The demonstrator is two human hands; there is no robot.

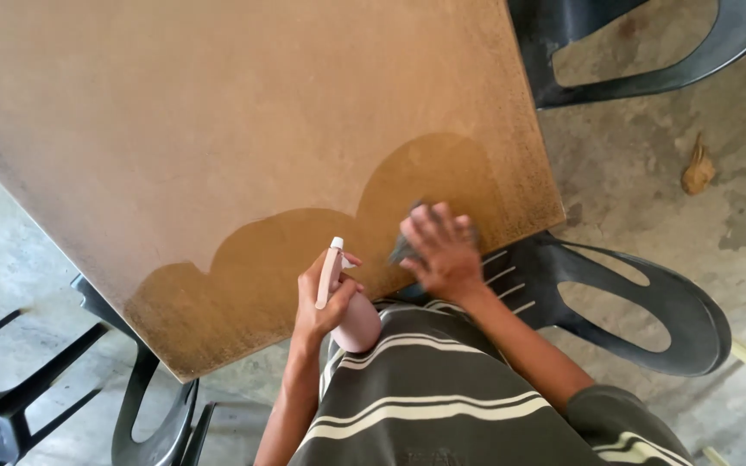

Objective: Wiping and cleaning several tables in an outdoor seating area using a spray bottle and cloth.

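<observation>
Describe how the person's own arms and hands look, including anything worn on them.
Both forearms are bare; no gloves, rings, watches or bands show on the left hand or the right hand. The right arm emerges from a short dark grey sleeve with pale stripes, part of a striped shirt. The left arm's sleeve is out of view. The right hand's fingers look slightly motion-blurred.

Most of the dark cloth (pixel 407 246) is hidden under the right hand (pixel 444 255), which is blurred. Beyond the table (pixel 218 112), the black chair (pixel 649 52) is cut off by the top edge. The leaf-like scrap (pixel 698 170) on the floor is too small to tell.
</observation>
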